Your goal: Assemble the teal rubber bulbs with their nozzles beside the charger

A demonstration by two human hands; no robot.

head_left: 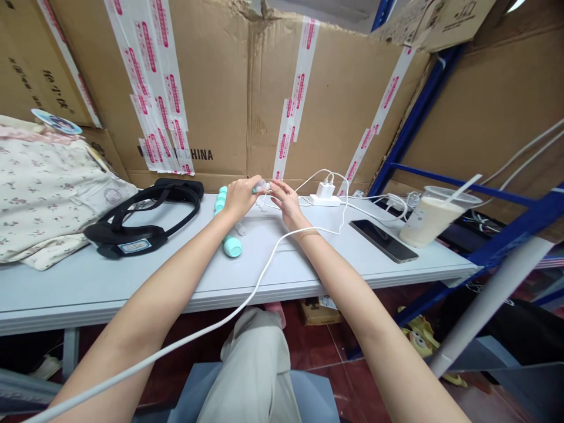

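Note:
Above the back half of the table, my left hand (240, 197) has its fingers closed on a small translucent plastic piece (263, 185) with a bit of teal at its side. From the right, the fingertips of my right hand (287, 203) meet at the same piece, pinched close to it. Its exact kind is too small to make out. Several round teal pieces (220, 201) stand in a row behind my left wrist. A larger teal rounded piece (232, 247) lies nearer the front, with a small clear part (240, 229) beside my left forearm.
A black headset (145, 226) and floral cloth (48, 194) lie at left. On the right are a phone (383, 239), a drink cup with straw (429, 220) and a white charger (325, 191). A white cable (264, 273) crosses over my arms. Cardboard (220, 88) walls the back.

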